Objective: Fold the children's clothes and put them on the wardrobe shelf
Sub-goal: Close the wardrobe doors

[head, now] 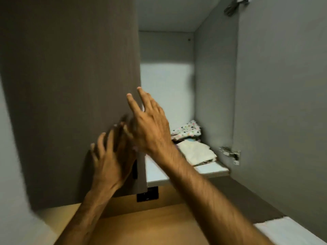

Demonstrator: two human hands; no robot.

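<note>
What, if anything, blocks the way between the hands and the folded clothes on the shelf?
The dark wardrobe door covers the compartment's left part, and both the left hand and right hand are at its edge. To its right the opening is clear through to the folded clothes on the shelf.

left hand point(113, 156): motion-blurred | folded clothes point(191, 144): near side possibly hidden by right forearm point(203, 191)

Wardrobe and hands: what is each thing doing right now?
Left door: partly shut.
Right door: open.
Shelf: holding clothes.
Spotted garment: folded, at back.
White garment: folded, in front.
Left hand: open, empty, blurred.
Right hand: open, empty.
</note>
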